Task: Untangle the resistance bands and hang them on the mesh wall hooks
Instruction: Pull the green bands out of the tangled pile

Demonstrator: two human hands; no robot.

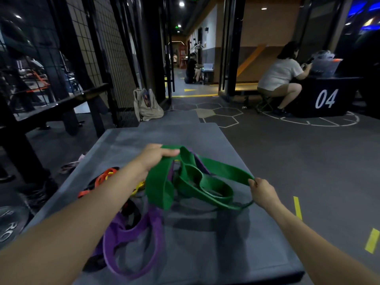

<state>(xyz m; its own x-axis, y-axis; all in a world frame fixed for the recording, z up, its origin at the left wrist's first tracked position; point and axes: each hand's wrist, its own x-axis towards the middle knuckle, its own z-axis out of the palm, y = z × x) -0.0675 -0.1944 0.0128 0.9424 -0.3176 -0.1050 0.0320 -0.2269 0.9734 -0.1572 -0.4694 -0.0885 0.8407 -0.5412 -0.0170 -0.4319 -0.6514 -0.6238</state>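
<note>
The green band (205,182) and purple band (133,239) look like matt, smooth rubber. The worktop (236,243) is grey padding with a dull, faintly grained finish. The mesh wall (98,38) is black wire.

Left hand (153,156) fingers hidden behind green band (160,188). Black band (131,212) under left forearm mostly covered. Weight plate (10,225) cut off by frame edge.

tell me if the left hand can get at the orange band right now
Probably not yet: the left hand grips the green band, though the orange band lies uncovered just left of that forearm.
</note>
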